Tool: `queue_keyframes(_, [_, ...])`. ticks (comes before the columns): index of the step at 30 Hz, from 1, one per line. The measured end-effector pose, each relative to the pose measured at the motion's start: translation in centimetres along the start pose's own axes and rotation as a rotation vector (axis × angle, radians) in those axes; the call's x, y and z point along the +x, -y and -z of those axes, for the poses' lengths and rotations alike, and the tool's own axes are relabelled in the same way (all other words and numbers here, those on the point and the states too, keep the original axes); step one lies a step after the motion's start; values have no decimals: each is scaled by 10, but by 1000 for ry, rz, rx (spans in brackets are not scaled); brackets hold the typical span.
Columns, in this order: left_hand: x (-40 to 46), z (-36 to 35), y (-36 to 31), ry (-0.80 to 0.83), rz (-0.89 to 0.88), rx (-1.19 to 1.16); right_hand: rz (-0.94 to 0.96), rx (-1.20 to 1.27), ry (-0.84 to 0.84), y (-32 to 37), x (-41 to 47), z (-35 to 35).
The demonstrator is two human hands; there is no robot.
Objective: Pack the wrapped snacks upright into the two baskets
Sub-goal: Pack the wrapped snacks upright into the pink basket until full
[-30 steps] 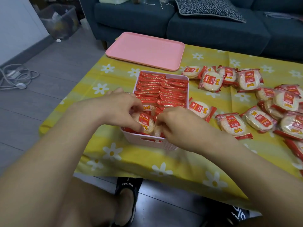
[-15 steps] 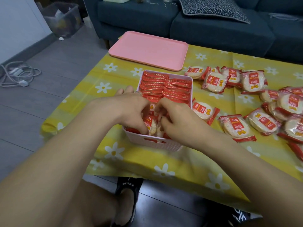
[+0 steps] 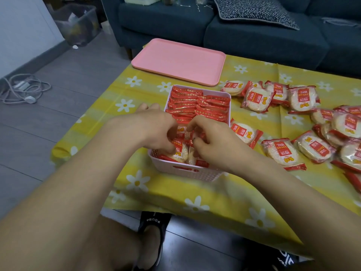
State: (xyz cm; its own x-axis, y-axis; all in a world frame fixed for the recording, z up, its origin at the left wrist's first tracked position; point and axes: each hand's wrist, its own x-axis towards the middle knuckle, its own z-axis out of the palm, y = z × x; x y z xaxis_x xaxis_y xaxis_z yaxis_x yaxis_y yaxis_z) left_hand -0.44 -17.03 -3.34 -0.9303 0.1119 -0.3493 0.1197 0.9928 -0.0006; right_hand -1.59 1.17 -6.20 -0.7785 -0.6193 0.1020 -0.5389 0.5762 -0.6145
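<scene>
Nearest to me, the person's two forearms reach in over the yellow flowered tablecloth [image 3: 175, 194], and both hands work at the near end of the pink basket [image 3: 187, 173], which sits close to the table's front edge, likely so the wrists can drop straight down into it. The left hand [image 3: 156, 130] has its fingers curled down round a wrapped snack [image 3: 178, 148], seemingly to keep that packet from tipping flat, while the right hand [image 3: 213, 141] pinches at the red wrapper edges beside it, thumb and fingers bent in; I judge it is easing a packet into the last gap. Beyond the knuckles, the packed rows [image 3: 197, 106] stand on edge in two tight files, only their crimped red seams showing, filling the basket to its far wall. The packets themselves are round pale rice crackers in clear film with a red label and red ends. Just right of the basket lies one loose snack [image 3: 244, 133], flat and within reach, and further right a scattered heap of loose snacks [image 3: 312, 137] waits. Past all that a pink tray [image 3: 179, 59] rests at the far edge, before the dark sofa [image 3: 254, 40]. I see only one basket.
</scene>
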Motion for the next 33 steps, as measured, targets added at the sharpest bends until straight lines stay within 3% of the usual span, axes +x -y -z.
queue_keyframes(8, [-12,4,14,-1,-27,-182,-26,42,64,10,2,6])
queue_keyframes(12, [-28,7,20,-49,-16,-243,-67,96,255,19,-1,10])
queue_keyframes(17, [-33,7,20,50,88,-187,-22,-46,409,30,-8,4])
queue_keyframes(28, [-29,5,1,19,116,-66,-160,173,407,32,-8,-3])
queue_keyframes(33, [-19,-3,-10,102,140,29,-253,312,400,27,-4,-11])
